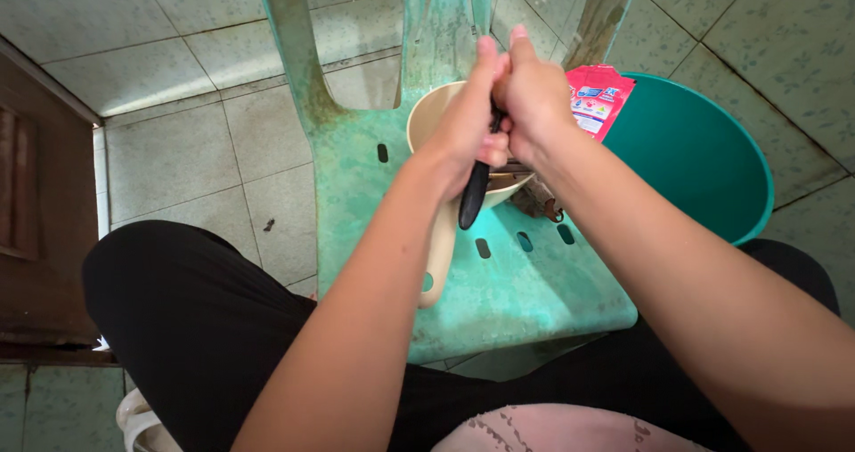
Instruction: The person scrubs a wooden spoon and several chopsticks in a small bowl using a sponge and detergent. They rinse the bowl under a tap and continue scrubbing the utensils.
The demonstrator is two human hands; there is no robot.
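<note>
Both hands meet above a worn, pale green plastic chair whose slotted seat serves as a work surface. The left hand is closed in a fist around a slim black handle, which slants down and towards the person from under the palm; what the handle belongs to is hidden by the fingers. The right hand is also curled shut, pressed against the left, thumb up, gripping something at the top of that same black handle (what exactly it pinches I cannot tell, as the knuckles cover it).

Directly beneath the hands sits a cream-coloured plastic dipper bowl with a long flat handle; its bowl rests on the chair seat near the backrest, and its handle runs along the seat to the front edge. Something brownish lies inside, mostly hidden by the hands. Just to the right of the bowl, on the seat, is a small dark, rust-brown object, too hidden to identify.

A red and white printed sachet lies on the rim of a round teal plastic basin, which stands on the pale tiled floor beside the chair. The person's knees, in black trousers, frame the chair's front.
</note>
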